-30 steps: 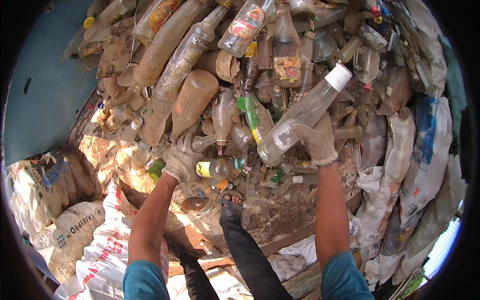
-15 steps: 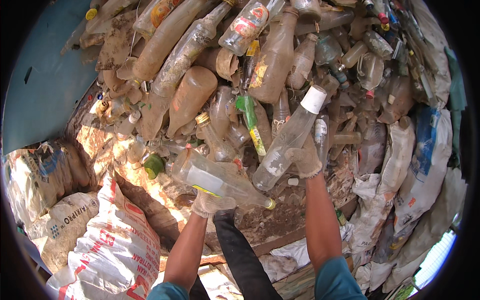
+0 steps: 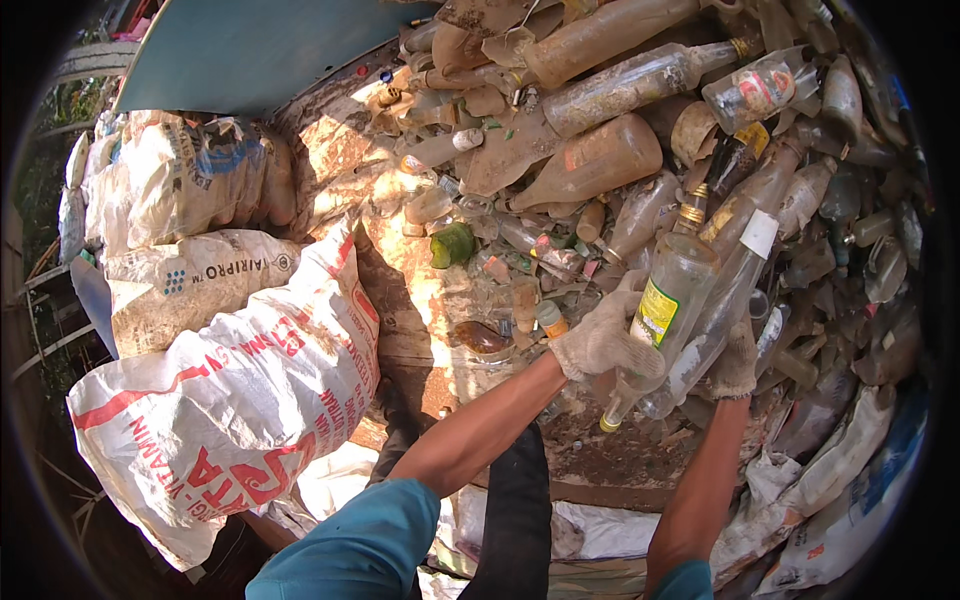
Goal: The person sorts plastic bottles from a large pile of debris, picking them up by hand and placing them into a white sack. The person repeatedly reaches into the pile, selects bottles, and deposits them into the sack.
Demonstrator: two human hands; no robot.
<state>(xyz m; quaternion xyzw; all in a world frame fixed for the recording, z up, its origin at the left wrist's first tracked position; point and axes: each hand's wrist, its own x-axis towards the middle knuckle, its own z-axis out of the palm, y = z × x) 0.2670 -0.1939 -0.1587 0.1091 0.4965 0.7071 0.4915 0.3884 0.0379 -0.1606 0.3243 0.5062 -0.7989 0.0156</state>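
Forearm [image 3: 480, 425] slanted, the left hand [image 3: 605, 345] grips a yellow-labelled bottle [image 3: 664, 300] beside the white-capped bottle [image 3: 715, 318] the right hand [image 3: 735, 362] clasps; beyond it lie heaped bottles [image 3: 600, 165].

Over on the person's left, a bulging white woven-plastic sack with red print [image 3: 240, 400] lies nearest, a dingy white plastic sack [image 3: 190, 275] behind it, a flat blue-grey panel [image 3: 260, 55] farther back. Ahead and right spreads a heap of dusty glass bottles [image 3: 590, 170]. Between sack and heap lies a broken green glass bottle [image 3: 452, 245]. Before the heap, a yellow-labelled clear bottle [image 3: 688, 265] sits left of a white-topped clear bottle [image 3: 726, 285], between the cream-gloved left hand [image 3: 610, 345] and cream-gloved right hand [image 3: 735, 368]
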